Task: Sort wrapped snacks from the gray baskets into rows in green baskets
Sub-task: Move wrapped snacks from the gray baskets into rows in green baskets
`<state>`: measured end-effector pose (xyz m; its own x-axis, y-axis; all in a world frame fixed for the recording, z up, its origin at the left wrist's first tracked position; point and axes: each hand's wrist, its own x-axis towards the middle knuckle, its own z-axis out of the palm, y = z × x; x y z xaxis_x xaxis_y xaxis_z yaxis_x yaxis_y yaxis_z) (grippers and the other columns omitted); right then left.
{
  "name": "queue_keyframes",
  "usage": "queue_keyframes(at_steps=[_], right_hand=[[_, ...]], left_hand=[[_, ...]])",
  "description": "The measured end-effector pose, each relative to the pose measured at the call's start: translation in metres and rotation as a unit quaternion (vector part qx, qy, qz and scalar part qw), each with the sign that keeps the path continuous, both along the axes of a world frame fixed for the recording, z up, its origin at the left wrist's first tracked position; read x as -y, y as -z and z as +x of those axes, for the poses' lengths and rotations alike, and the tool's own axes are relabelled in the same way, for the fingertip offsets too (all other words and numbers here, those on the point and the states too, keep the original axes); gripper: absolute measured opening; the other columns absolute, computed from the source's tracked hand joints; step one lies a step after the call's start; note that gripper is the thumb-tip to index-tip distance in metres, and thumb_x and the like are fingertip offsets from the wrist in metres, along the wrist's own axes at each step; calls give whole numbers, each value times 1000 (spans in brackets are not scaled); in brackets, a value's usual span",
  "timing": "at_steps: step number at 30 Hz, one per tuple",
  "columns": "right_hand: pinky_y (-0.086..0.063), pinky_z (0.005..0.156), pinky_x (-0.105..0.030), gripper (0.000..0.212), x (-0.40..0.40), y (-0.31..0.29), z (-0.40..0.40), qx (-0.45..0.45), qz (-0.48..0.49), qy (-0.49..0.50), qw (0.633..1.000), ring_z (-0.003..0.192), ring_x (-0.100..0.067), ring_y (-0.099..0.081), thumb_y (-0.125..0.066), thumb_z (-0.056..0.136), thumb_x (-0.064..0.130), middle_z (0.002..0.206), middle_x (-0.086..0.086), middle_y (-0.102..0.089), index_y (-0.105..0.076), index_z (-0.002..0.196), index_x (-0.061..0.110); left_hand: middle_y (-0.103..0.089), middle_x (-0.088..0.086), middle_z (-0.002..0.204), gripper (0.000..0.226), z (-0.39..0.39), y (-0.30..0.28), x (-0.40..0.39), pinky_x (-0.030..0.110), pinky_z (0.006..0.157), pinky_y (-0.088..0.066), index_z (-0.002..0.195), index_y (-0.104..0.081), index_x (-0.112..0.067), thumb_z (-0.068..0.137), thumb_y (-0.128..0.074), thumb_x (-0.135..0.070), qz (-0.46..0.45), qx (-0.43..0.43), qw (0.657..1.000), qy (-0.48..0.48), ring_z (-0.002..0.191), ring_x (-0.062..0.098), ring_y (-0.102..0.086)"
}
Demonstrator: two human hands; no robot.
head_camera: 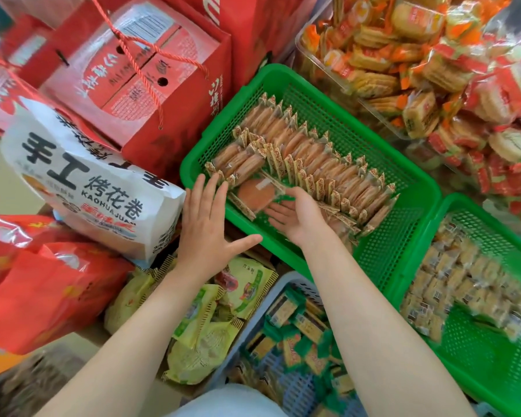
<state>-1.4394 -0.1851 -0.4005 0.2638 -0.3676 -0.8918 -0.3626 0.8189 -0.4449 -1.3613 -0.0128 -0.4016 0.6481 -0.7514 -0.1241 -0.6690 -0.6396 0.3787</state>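
Green basket (pixel 403 164) rim — left hand (pixel 206 224) fingers spread | right hand (pixel 295 215) open inside

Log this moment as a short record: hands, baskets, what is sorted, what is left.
left hand: open, fingers straight, at the near-left rim of the green basket
right hand: inside that basket, beside a flat-lying round cracker pack; grip unclear
sorted: rows of cracker packs standing on edge
second green basket: small yellow packs in rows
gray basket: loose green-and-yellow packs remain
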Motion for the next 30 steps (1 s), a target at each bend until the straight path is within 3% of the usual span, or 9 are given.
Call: queue_keyframes(at_steps=[3, 7, 14, 19, 23, 28, 30], right_hand=[[-49, 92, -39, 43, -4, 1, 9, 43, 0, -11, 999, 100, -27, -62, -49, 103, 25, 129, -20, -59, -49, 137, -2], [-54, 97, -41, 42, -11, -4, 31, 103, -30, -59, 992, 111, -30, -64, -49, 103, 19, 123, -18, -61, -46, 141, 2], [-51, 102, -44, 44, -15, -11, 29, 83, -61, -107, 989, 119, -28, -60, -52, 103, 23, 134, -14, -55, -44, 145, 10], [-51, 100, -42, 35, -14, -22, 5, 120, -82, -139, 979, 125, -21, -55, -46, 106, 29, 147, 3, -49, -53, 140, 27], [-45, 108, -46, 41, -17, -26, 16, 128, -83, -190, 970, 128, -17, -48, -42, 107, 40, 156, 14, -35, -49, 147, 32], [-51, 95, -40, 36, -18, -35, 14, 107, -116, -188, 970, 119, -13, -52, -39, 106, 44, 154, 11, -40, -59, 133, 33], [-53, 93, -37, 36, -18, -41, -6, 83, -145, -176, 970, 119, -11, -55, -41, 107, 40, 151, 9, -45, -56, 138, 29]], left_hand=[[-11, 8, 167, 114, 1, 2, -1, 31, 118, 23, 156, -21, -8, 77, -32, -89, -7, -15, 1000, 5, 154, 24, 2], [-15, 11, 166, 113, 1, 4, 0, 32, 119, 22, 155, -25, -4, 78, -38, -86, -19, -16, 1000, 11, 154, 25, -2], [-9, 9, 167, 114, 2, 8, -2, 31, 118, 23, 157, -19, -6, 78, -37, -87, -23, -4, 1000, 11, 155, 25, 3], [-6, 8, 168, 114, 1, 8, -2, 34, 120, 21, 158, -17, -7, 78, -39, -86, -14, -5, 1000, 4, 155, 25, 5], [-6, 9, 168, 114, -1, 3, 0, 34, 120, 21, 157, -18, -6, 78, -40, -85, -13, -3, 1000, 7, 155, 25, 4], [-7, 8, 168, 113, -1, 2, -2, 34, 119, 19, 157, -20, -6, 79, -42, -84, -20, 17, 1000, 4, 155, 24, 4], [-10, 8, 167, 109, -2, -1, -2, 38, 121, 14, 157, -22, -7, 80, -48, -79, -27, 12, 1000, -8, 155, 24, 3]])
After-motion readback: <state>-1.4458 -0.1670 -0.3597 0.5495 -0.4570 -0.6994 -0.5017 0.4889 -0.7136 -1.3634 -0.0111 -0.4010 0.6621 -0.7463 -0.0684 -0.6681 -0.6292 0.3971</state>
